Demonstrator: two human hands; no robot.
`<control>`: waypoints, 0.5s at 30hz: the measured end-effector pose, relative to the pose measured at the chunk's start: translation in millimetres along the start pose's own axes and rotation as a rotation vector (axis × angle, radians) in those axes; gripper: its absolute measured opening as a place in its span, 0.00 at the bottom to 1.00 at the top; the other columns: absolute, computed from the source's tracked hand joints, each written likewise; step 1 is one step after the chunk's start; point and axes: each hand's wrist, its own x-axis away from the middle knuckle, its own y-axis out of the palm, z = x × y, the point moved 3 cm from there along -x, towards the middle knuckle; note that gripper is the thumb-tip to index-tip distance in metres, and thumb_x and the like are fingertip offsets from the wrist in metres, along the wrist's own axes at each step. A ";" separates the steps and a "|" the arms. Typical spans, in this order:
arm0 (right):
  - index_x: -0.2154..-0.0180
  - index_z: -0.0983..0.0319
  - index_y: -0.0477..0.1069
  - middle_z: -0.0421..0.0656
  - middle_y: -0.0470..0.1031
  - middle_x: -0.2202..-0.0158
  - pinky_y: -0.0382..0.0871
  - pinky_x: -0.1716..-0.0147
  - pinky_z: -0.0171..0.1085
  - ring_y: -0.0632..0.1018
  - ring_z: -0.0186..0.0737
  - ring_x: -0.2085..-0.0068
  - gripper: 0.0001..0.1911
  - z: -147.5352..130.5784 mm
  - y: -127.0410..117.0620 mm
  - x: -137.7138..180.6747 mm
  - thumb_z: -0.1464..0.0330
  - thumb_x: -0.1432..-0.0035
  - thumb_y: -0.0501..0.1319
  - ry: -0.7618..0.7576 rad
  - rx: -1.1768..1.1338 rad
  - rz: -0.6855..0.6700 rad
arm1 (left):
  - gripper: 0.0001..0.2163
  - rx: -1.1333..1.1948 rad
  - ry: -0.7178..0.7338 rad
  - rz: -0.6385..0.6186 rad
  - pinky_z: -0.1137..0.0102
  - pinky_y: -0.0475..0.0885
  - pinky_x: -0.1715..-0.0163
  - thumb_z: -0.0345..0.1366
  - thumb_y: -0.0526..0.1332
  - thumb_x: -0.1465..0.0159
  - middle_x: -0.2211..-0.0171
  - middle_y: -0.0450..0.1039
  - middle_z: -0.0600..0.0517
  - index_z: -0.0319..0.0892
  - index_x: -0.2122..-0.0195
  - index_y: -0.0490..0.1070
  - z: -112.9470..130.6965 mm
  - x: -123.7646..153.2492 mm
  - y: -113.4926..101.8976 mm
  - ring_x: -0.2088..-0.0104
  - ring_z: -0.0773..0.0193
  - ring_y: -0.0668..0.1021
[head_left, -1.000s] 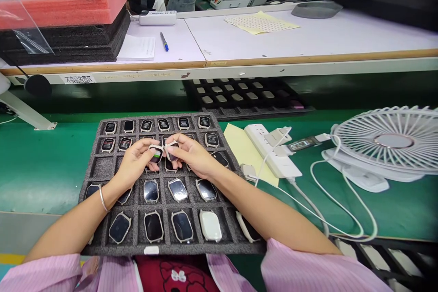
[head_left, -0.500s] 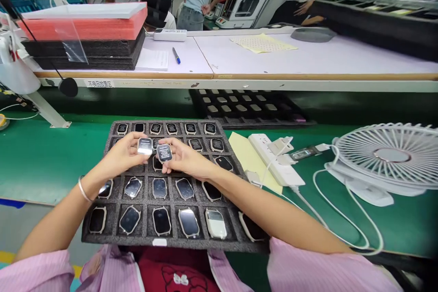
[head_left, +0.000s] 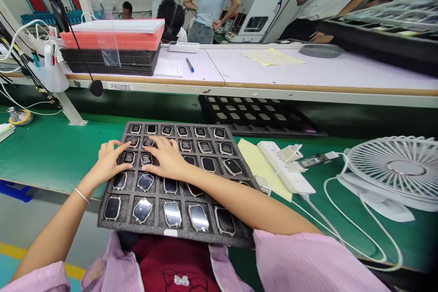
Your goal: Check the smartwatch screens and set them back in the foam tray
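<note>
A dark foam tray (head_left: 160, 204) with square compartments holds rows of smartwatches without straps, several showing lines of text. My left hand (head_left: 110, 162) is over the tray's left edge, thumb and forefinger spread around a lit smartwatch (head_left: 129, 158) lying in its compartment. My right hand (head_left: 168, 159) reaches across the tray from the right. Its thumb and forefinger are apart around the neighbouring smartwatch (head_left: 146, 159), which also lies in a compartment, and its other fingers extend over the row behind. Some watches are hidden under my right hand and forearm.
Right of the tray are yellow paper (head_left: 249, 159), a white power strip (head_left: 285, 166) with cables and a white fan (head_left: 397, 169). Another loaded tray (head_left: 246, 112) sits under the shelf (head_left: 239, 96). On the shelf are stacked foam sheets (head_left: 109, 59) and a pen (head_left: 190, 65). People are beyond.
Both hands have lowered the two smartwatches into neighbouring compartments at the tray's left, and the fingers have spread. The camera view has shifted, so the scene sits further right and lower.
</note>
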 end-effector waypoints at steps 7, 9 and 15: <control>0.58 0.66 0.79 0.57 0.75 0.50 0.54 0.47 0.54 0.72 0.57 0.47 0.13 38.4 -49.9 41.8 0.63 0.35 0.62 0.203 0.350 -0.089 | 0.11 -0.147 0.204 -0.032 0.57 0.67 0.51 0.41 0.63 0.35 0.58 0.72 0.43 0.42 0.57 0.80 91.4 -22.5 18.8 0.53 0.49 0.70; 0.60 0.67 0.79 0.58 0.75 0.53 0.55 0.49 0.53 0.72 0.58 0.49 0.15 48.5 -49.3 52.0 0.61 0.37 0.63 0.244 0.395 -0.182 | 0.13 -0.215 0.203 -0.125 0.55 0.67 0.52 0.43 0.63 0.35 0.61 0.73 0.41 0.37 0.63 0.80 116.5 -30.5 35.5 0.53 0.46 0.71; 0.61 0.63 0.73 0.52 0.75 0.55 0.59 0.56 0.46 0.72 0.54 0.52 0.13 60.7 -38.4 67.0 0.62 0.43 0.67 0.250 0.178 -0.126 | 0.10 -0.174 0.132 -0.104 0.54 0.67 0.54 0.37 0.67 0.40 0.59 0.74 0.35 0.34 0.64 0.76 140.4 -42.5 60.2 0.53 0.41 0.73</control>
